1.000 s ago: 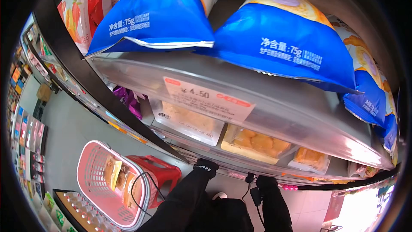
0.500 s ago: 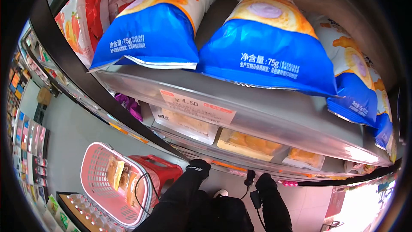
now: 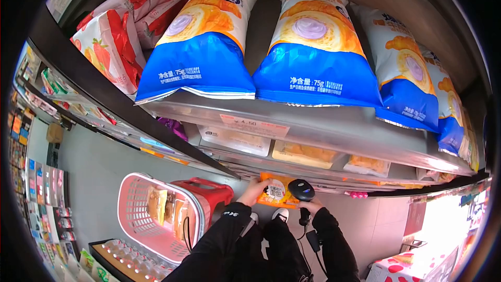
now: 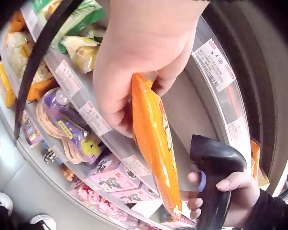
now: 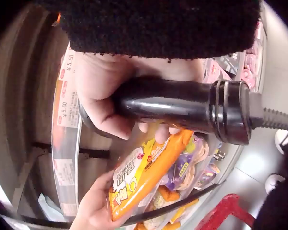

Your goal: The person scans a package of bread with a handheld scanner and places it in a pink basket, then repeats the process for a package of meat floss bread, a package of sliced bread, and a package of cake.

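Note:
In the head view my left hand [image 3: 253,191] pinches one end of an orange bread packet [image 3: 275,190]. A black handheld scanner [image 3: 301,190] is gripped in my right hand [image 3: 311,207], its head beside the packet's right end. The left wrist view shows the packet [image 4: 156,148] seen nearly edge-on below my left hand [image 4: 144,62], with the scanner [image 4: 216,167] to its right. In the right wrist view my right hand [image 5: 120,91] wraps the scanner handle [image 5: 173,103], with some fingertips close to the packet [image 5: 144,177]; whether they touch it I cannot tell.
Blue and white bread bags [image 3: 318,75] stand on the upper shelf, with red and white bags [image 3: 112,49] at its left. A pink basket [image 3: 128,219] holding several packets is on the floor at lower left, near bottled drinks [image 3: 128,256]. The scanner's cable hangs down.
The orange packet and the scanner head have come into view between my hands, below the shelf edge. The view has shifted, showing more of the blue bags and the feet.

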